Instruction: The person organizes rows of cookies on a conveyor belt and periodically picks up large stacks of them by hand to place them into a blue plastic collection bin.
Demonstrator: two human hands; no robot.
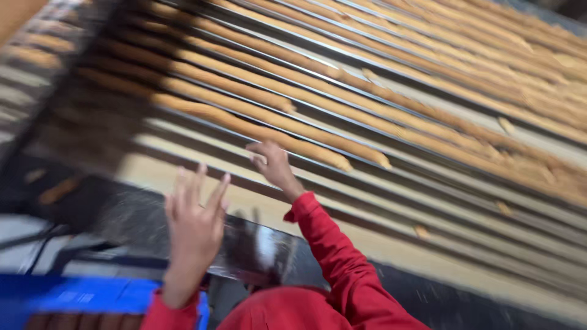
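Your right hand (273, 164) touches a grooved tray (428, 201) of long dough sticks (257, 113), too blurred to count. Its fingers curl loosely, gripping nothing. Your left hand (194, 214) hovers, fingers spread apart.

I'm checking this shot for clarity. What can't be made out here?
Head view:
- Left hand: motion blur smears the fingers; whether it touches anything is unclear.
- Right hand: contact with the dough sticks is unclear.
- Blue crate: cut off by the bottom edge.
- Upper left: dark blur, unidentifiable.
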